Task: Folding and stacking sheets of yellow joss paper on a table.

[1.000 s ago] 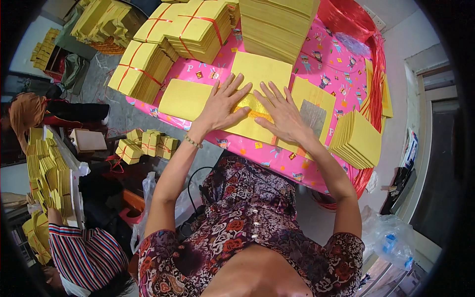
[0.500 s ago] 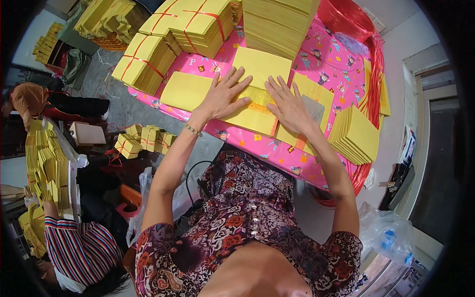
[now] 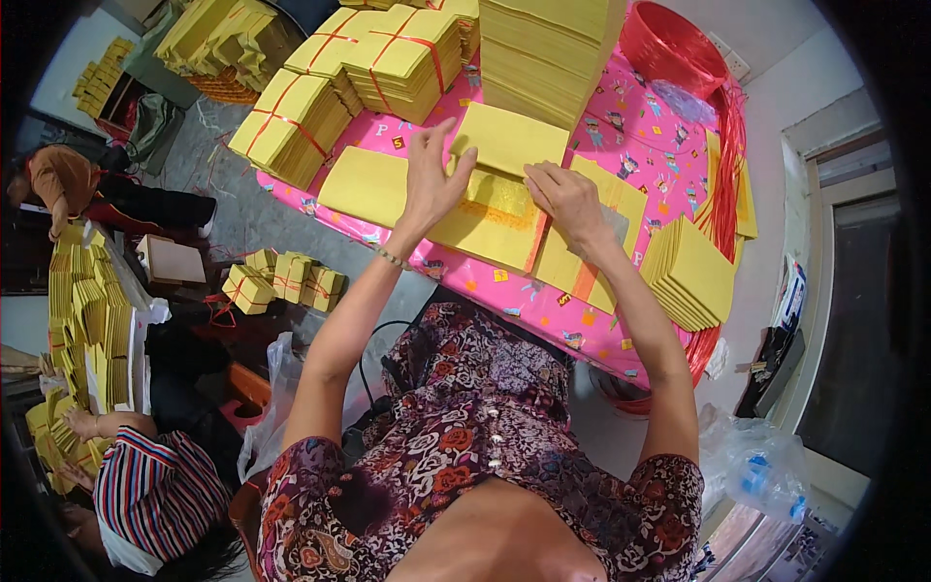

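A yellow paper sheet [image 3: 509,134] lies in front of me, its far part raised along a fold, with a shiny gold and orange patch [image 3: 495,206] on the part nearer me. My right hand [image 3: 567,204] pinches the near edge of that raised part between thumb and fingers. At the sheet's left side my left hand [image 3: 434,179] is open, thumb and fingers apart, with the thumb close to the fold. Left of it lies a plain folded yellow paper [image 3: 364,184]. Under my right forearm is more yellow paper with a grey patch [image 3: 615,225].
The pink patterned tablecloth [image 3: 621,136] bears tied yellow paper bundles [image 3: 286,126], a tall paper stack [image 3: 538,63], a fanned pile [image 3: 687,272] and a red basket [image 3: 674,44]. Red strands [image 3: 722,184] hang at the right. A co-worker in a striped top [image 3: 160,495] handles yellow paper at the left.
Both hands were lying flat on the paper. The left has lifted off with its fingers curving up; the right has curled into a pinch on the fold, and the sheet's far part has risen.
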`<state>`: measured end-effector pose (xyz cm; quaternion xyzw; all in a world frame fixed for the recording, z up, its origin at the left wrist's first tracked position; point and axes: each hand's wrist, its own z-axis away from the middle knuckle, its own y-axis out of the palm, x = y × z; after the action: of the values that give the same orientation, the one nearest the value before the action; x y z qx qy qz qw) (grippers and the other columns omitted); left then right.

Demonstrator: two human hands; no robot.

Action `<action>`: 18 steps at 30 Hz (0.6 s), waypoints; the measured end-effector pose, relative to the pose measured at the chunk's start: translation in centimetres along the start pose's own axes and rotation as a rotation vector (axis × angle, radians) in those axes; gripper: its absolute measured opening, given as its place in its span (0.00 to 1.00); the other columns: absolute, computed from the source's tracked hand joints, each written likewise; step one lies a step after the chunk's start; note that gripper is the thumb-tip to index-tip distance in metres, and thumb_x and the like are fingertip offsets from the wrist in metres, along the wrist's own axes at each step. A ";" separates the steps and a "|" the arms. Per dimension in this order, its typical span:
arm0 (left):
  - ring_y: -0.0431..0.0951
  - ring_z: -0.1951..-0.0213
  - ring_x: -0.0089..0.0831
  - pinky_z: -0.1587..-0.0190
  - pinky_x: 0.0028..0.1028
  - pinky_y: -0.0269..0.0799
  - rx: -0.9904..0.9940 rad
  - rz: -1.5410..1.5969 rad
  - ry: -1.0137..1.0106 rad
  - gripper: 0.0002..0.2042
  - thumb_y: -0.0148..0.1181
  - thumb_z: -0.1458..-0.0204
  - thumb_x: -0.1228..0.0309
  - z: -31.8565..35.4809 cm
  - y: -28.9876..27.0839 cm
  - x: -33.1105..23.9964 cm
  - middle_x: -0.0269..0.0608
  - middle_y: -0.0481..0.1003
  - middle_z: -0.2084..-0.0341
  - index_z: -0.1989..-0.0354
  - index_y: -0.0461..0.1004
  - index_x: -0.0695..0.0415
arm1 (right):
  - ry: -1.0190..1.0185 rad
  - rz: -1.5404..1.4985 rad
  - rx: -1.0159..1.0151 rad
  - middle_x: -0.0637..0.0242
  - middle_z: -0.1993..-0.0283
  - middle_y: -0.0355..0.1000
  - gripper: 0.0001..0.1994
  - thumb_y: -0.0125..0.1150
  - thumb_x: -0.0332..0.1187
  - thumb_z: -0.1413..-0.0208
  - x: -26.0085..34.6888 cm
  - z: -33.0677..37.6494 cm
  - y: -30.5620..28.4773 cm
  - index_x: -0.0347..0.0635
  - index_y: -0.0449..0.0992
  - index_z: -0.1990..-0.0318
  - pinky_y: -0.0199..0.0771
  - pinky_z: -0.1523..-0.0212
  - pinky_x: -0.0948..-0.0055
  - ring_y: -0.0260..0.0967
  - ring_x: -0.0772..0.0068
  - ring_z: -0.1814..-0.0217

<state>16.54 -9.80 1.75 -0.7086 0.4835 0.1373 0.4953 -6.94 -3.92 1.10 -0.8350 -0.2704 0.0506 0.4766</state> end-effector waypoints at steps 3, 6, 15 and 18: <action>0.76 0.55 0.38 0.55 0.35 0.74 -0.018 0.058 -0.413 0.36 0.63 0.44 0.57 -0.3 0.0 -1.4 0.58 0.72 0.59 0.34 0.56 0.65 | -0.021 0.006 -0.135 0.65 0.63 0.78 0.09 0.64 0.33 0.45 0.2 -0.6 -0.2 0.42 0.79 0.59 0.78 0.64 0.68 0.77 0.65 0.66; 0.78 0.74 0.29 0.74 0.25 0.76 0.056 0.761 -0.790 0.39 0.64 0.44 0.65 -1.7 1.2 -1.6 0.48 0.74 0.67 0.35 0.41 0.67 | -0.023 0.028 -0.157 0.65 0.63 0.78 0.08 0.63 0.33 0.45 0.8 -1.2 -0.3 0.42 0.79 0.60 0.77 0.63 0.67 0.77 0.65 0.66; 0.81 0.70 0.34 0.69 0.30 0.82 -0.047 0.991 -0.691 0.22 0.60 0.46 0.81 -1.0 -3.0 -0.9 0.50 0.76 0.65 0.47 0.57 0.64 | 0.089 -0.048 -0.278 0.56 0.54 0.77 0.17 0.62 0.41 0.42 1.3 -6.1 -0.4 0.39 0.77 0.50 0.75 0.54 0.63 0.76 0.56 0.53; 0.82 0.67 0.35 0.68 0.30 0.83 -0.055 1.016 -0.672 0.25 0.62 0.46 0.80 0.6 -7.0 0.9 0.50 0.77 0.62 0.43 0.57 0.63 | 0.240 -0.279 -0.212 0.53 0.52 0.76 0.22 0.61 0.43 0.41 2.0 -8.9 1.0 0.38 0.74 0.45 0.75 0.54 0.64 0.76 0.57 0.54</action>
<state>22.93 -9.52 4.88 -0.3197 0.5747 0.5848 0.4749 -1.78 -10.11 5.45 -0.8347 -0.3286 -0.1447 0.4175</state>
